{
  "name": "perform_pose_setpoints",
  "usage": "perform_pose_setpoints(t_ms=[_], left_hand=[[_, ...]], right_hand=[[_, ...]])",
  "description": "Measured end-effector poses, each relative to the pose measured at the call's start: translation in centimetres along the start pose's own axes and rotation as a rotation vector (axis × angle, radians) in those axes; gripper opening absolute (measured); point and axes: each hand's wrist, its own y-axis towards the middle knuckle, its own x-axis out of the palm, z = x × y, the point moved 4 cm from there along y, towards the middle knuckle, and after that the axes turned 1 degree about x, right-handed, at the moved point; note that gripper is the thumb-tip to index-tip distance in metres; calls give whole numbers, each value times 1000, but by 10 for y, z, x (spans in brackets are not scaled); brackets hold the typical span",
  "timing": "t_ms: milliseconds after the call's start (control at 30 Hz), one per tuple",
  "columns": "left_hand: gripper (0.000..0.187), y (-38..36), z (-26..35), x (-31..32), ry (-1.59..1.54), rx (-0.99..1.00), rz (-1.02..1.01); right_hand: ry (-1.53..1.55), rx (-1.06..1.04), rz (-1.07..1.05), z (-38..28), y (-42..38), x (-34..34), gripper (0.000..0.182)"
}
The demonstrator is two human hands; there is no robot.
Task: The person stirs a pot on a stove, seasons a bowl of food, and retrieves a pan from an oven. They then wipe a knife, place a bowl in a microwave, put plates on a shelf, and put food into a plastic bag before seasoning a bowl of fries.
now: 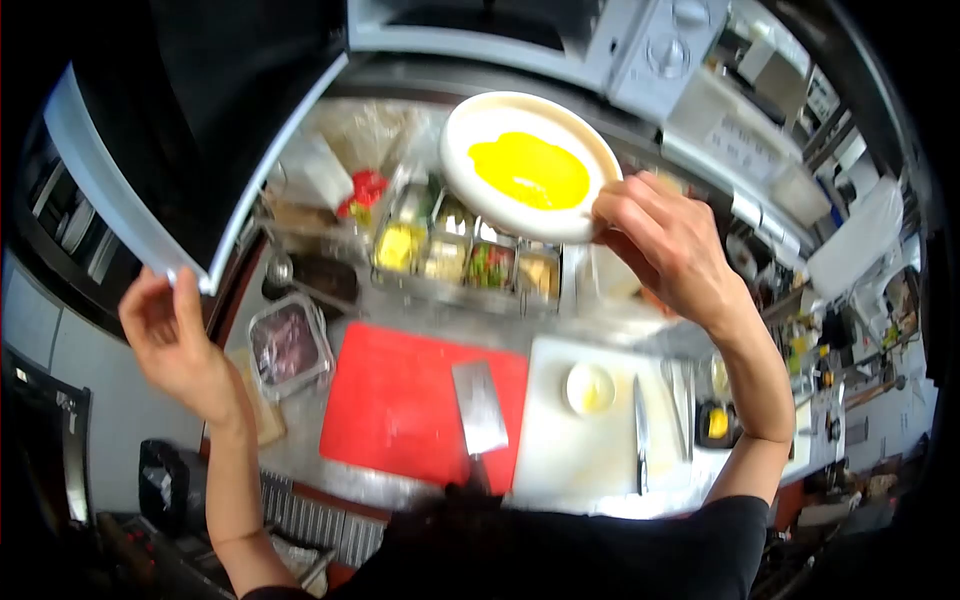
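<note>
My right hand point(668, 240) pinches the rim of a white plate point(470, 130) of beaten egg, raised toward the microwave point(520, 40). My left hand point(175, 340) grips the open microwave door's point(140, 200) edge. Below them, a cleaver point(478, 408) rests on the red cutting board point(400, 400).

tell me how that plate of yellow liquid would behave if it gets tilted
The white plate looks shallow, so the yellow liquid would probably run to the low edge and spill. The right hand pinches only its rim, so it may sag. It looks rigid and breakable.
</note>
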Motion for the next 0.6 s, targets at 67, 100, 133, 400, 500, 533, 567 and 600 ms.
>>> perform_pose_setpoints(t_ms=[67,100,133,400,500,533,567,600], left_hand=[[17,3,-3,0,-26,55,-10],[18,4,-3,-2,-34,51,-18],[19,2,-3,-2,-58,53,-25],[33,-13,15,16,-48,96,-186],[33,-24,16,27,-112,192,-233],[32,-27,11,31,-234,150,-216],[31,-32,9,40,-268,150,-196],[31,-42,18,52,-332,157,-230]], right_hand=[[27,-32,15,-30,-39,-3,27],[38,-26,8,-45,-55,-6,27],[91,-115,140,-61,-61,-13,27],[62,10,-188,-120,-165,-25,33],[65,34,-205,-128,-192,-22,33],[50,27,-227,-131,-199,-20,33],[64,14,-224,-133,-206,-16,33],[58,8,-251,-135,-214,-10,31]])
